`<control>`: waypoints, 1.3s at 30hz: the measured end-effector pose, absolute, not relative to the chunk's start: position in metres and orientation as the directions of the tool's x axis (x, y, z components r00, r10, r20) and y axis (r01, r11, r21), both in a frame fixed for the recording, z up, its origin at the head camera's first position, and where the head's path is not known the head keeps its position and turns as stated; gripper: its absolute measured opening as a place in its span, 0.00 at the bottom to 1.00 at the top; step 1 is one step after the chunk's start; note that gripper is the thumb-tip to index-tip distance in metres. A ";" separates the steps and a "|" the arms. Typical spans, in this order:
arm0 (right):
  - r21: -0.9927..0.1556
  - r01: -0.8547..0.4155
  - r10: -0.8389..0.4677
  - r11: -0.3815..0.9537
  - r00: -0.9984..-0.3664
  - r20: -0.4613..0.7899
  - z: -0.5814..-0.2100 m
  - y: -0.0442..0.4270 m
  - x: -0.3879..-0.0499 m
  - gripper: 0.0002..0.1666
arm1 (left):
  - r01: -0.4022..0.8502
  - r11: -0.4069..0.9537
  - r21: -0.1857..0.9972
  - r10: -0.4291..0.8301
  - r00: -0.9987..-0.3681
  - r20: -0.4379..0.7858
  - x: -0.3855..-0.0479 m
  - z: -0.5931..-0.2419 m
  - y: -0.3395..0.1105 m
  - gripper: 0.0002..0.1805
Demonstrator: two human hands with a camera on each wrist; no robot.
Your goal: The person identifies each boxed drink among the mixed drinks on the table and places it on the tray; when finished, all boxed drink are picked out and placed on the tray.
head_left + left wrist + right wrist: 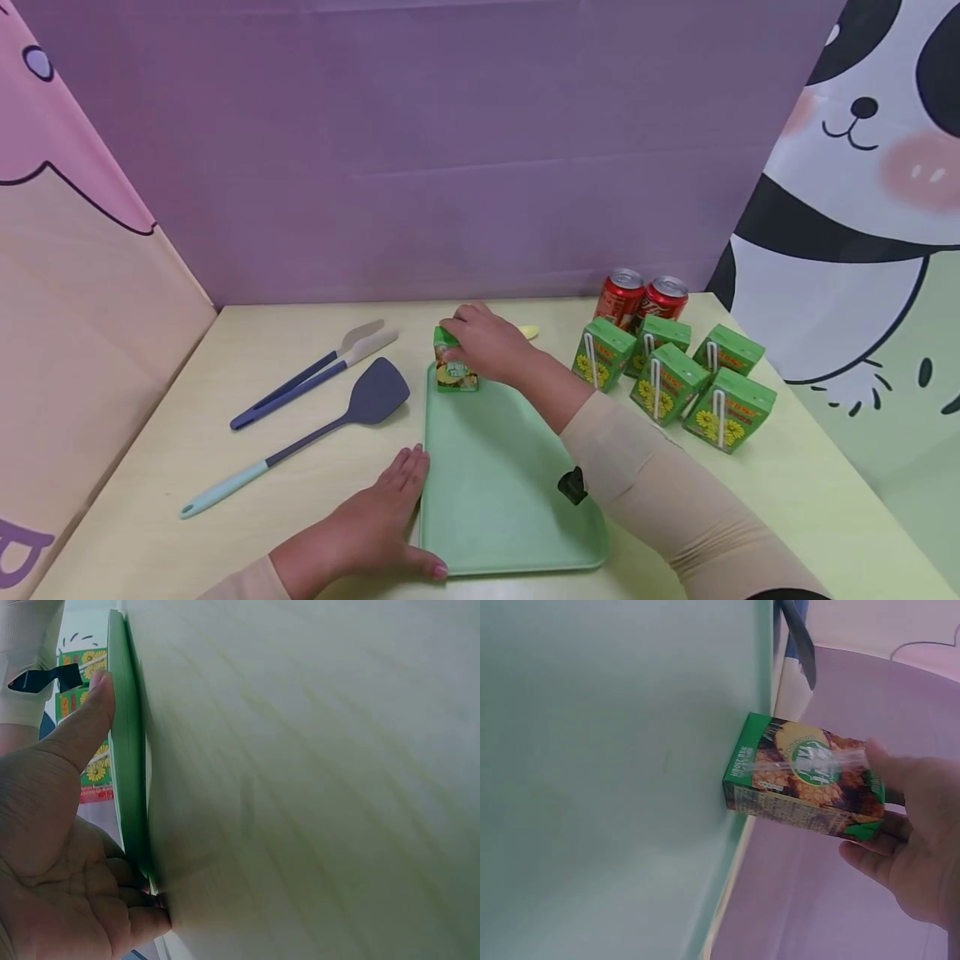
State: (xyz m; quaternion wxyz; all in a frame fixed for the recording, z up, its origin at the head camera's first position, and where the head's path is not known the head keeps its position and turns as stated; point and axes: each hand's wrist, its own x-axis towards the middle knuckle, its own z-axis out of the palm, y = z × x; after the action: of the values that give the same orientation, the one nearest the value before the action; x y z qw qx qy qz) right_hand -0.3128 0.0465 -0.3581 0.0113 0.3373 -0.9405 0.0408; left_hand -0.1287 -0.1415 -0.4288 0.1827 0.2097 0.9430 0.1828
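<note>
My right hand (491, 343) grips the top of a green juice box (456, 377) at the far left corner of a pale green tray (495, 492). In the right wrist view, the juice box (806, 776) shows a pineapple picture and a clear wrapped straw; its base meets the tray near the rim. My left hand (371, 525) rests at the tray's near left corner, fingers fairly straight along the left side, thumb at the front edge. In the left wrist view, the thumb (86, 724) touches the tray's rim (127, 750).
Right of the tray stand several green juice boxes (670, 383) with flower prints, and two red cans (621, 298) behind them. On the left lie a dark turner (378, 392) and blue-handled tongs (300, 387). A yellow item (529, 332), mostly hidden, lies behind my right hand.
</note>
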 end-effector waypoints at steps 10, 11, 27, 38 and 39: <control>-0.135 -0.521 -0.518 0.843 -0.853 0.063 -0.328 0.101 -0.320 0.44 | 0.346 0.835 0.428 0.474 -0.847 -0.240 -0.128 -0.429 -0.143 0.74; -0.136 -0.500 -0.497 0.855 -0.866 0.059 -0.324 0.110 -0.321 0.45 | 0.346 0.835 0.429 0.474 -0.847 -0.240 -0.128 -0.429 -0.143 0.74; -0.121 -0.189 -0.213 0.974 -0.949 -0.234 -0.328 0.208 -0.326 0.48 | 0.333 0.829 0.448 0.472 -0.847 -0.244 -0.128 -0.431 -0.146 0.74; -0.117 -0.227 -0.246 0.967 -0.950 -0.190 -0.333 0.216 -0.326 0.42 | 0.328 0.832 0.449 0.471 -0.844 -0.257 -0.128 -0.430 -0.142 0.75; -0.119 -0.229 -0.249 0.966 -0.951 -0.186 -0.332 0.215 -0.325 0.42 | 0.326 0.832 0.449 0.470 -0.843 -0.259 -0.128 -0.430 -0.141 0.75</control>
State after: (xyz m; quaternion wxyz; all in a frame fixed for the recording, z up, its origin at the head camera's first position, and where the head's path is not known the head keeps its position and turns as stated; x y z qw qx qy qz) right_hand -0.3251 0.2150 -0.3318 -0.1002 0.1212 -0.9864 0.0479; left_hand -0.1280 -0.1414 -0.4302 0.1827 0.2119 0.9395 0.1978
